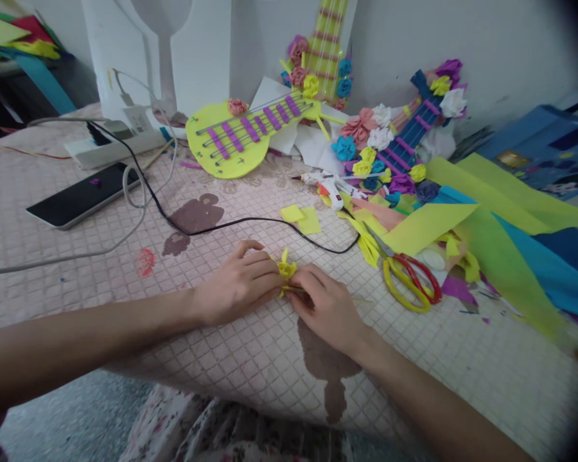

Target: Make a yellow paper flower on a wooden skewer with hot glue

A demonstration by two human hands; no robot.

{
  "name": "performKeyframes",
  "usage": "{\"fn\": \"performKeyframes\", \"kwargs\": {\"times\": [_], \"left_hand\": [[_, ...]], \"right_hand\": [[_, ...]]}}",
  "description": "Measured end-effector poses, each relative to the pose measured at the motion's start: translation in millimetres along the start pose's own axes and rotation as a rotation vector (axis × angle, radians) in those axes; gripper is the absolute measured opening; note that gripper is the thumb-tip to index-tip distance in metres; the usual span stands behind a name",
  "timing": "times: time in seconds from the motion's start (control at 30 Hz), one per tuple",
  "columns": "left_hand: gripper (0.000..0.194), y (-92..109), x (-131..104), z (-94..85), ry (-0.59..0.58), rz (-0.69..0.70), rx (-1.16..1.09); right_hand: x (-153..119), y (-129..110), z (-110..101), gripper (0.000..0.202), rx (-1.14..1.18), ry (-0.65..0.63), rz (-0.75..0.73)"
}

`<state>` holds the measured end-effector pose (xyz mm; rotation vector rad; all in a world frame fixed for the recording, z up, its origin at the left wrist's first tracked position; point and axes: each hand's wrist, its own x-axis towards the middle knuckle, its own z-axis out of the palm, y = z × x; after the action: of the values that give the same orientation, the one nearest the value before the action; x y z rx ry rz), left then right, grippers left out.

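Observation:
Between my hands, near the front of the table, is a small crumpled yellow paper flower (286,268). My left hand (243,279) has its fingers closed on the flower's left side. My right hand (325,301) pinches a thin wooden stick (363,299) that runs in under the flower; the stick's tip sticks out to the right past the hand. My fingers hide how flower and stick meet. Two yellow paper squares (301,217) lie just beyond. To the right are scissors (409,279) with red and yellow handles, beside a white glue gun (331,194).
A phone (84,196) and a white power strip (113,146) lie left, with a black cable (250,219) crossing the middle. Behind stand a yellow paper guitar (236,141) and a blue one (409,141) with paper flowers. Coloured sheets (525,192) and scraps cover the right.

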<state>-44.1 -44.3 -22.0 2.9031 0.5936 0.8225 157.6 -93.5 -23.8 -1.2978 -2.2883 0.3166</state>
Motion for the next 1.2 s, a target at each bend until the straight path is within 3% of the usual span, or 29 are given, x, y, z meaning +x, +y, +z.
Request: {"fn": "performKeyframes", "kwargs": {"times": [0.3,0.7,1.2], "left_hand": [[0.010,3.2,3.2,-1.6,-0.026,-0.024,-0.011],[0.015,3.3,3.1,-1.4,-0.051,-0.027,0.045],[0.019,4.2,3.3,-2.2,-0.067,-0.049,0.093]], "right_hand": [[-2.5,1.5,0.8,0.015,-0.083,-0.019,-0.076],[-3.5,1.7,-1.5,0.022,-0.118,-0.046,-0.066],[-3.9,2.5,-1.4,0.013,-0.094,-0.008,-0.021]]}}
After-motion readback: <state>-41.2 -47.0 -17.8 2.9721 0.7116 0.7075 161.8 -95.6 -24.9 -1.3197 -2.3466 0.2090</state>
